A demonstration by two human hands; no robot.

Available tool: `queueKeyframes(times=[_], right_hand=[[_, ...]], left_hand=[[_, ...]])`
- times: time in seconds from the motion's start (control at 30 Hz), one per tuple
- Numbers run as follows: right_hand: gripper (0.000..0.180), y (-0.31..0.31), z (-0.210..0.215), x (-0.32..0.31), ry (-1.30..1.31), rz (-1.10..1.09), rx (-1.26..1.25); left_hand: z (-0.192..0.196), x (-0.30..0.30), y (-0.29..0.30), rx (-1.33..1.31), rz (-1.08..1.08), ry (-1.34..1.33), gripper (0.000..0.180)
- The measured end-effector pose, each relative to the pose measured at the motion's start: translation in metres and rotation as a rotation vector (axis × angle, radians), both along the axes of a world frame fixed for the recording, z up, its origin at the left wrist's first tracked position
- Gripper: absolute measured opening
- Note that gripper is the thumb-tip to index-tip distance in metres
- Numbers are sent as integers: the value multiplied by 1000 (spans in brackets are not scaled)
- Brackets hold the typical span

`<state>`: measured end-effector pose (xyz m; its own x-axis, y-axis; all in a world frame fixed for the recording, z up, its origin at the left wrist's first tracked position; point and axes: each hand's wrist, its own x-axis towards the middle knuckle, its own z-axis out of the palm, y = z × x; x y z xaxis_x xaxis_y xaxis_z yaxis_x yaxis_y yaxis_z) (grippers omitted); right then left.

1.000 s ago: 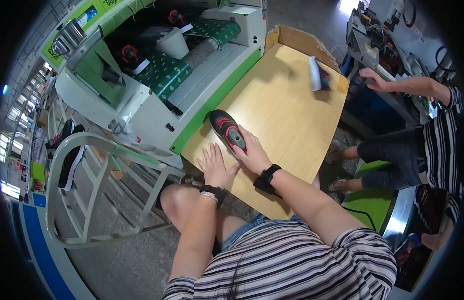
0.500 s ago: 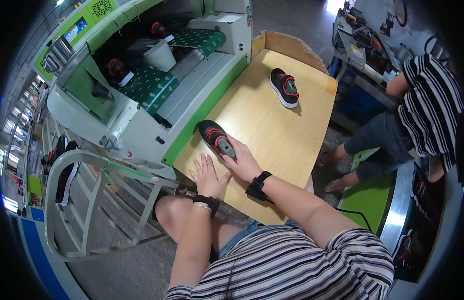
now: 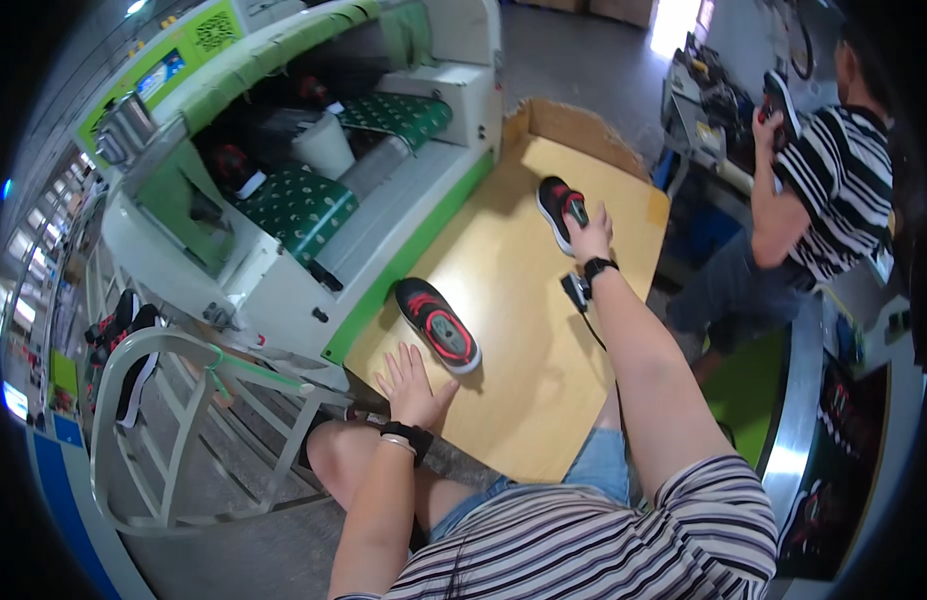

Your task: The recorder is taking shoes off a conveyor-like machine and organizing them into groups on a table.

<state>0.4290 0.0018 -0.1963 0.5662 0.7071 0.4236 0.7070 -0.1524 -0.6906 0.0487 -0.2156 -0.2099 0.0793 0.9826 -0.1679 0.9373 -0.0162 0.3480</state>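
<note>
Two black sneakers with red laces and white soles are on the light wooden board in front of me. The nearer sneaker (image 3: 437, 325) lies with its heel toward me, untouched. Just beside it my left hand (image 3: 414, 387) rests flat on the board's near left part, fingers spread and holding nothing. Farther off, my right hand (image 3: 590, 237) reaches to the far sneaker (image 3: 556, 205) and grips it at the heel and collar, covering its rear part. A black wristband (image 3: 599, 267) is on my right wrist, with a small black device hanging by it.
At the left stands a green-and-white machine (image 3: 403, 165) with patterned green belts (image 3: 308, 208) carrying sneakers. A metal rack (image 3: 183, 345) holds more shoes. On the right, a co-worker (image 3: 833, 190) in a striped shirt holds up a sneaker. A cardboard piece (image 3: 573, 128) edges the board's far end.
My right hand has let go of the near sneaker and moved away to the far one, taking hold of it. My left hand stays on the board. The co-worker has raised a sneaker.
</note>
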Motion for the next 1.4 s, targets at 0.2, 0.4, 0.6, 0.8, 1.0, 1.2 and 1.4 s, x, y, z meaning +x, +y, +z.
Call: queueKeyframes(times=[0.2, 0.4, 0.6, 0.8, 1.0, 1.2, 1.4], right_hand=[[39, -38, -18, -8, 192, 311, -77], [50, -195, 25, -85, 277, 528, -292], [58, -265, -7, -79, 401, 856, -256], [63, -266, 13, -103, 480, 795, -177], [82, -230, 24, -176, 215, 1003, -83], [79, -198, -22, -229, 345, 811, -40], [47, -175, 8, -197, 884, 713, -38]], left_hand=[[7, 6, -12, 401, 137, -351, 105], [57, 117, -17, 538, -306, -629, 96], [20, 162, 24, 323, 71, -793, 100], [116, 121, 62, -130, 450, -1601, 84], [222, 54, 119, 1046, 253, -850, 83], [215, -50, 211, 1036, 616, -495, 91], [209, -27, 164, 1060, 304, -605, 85]])
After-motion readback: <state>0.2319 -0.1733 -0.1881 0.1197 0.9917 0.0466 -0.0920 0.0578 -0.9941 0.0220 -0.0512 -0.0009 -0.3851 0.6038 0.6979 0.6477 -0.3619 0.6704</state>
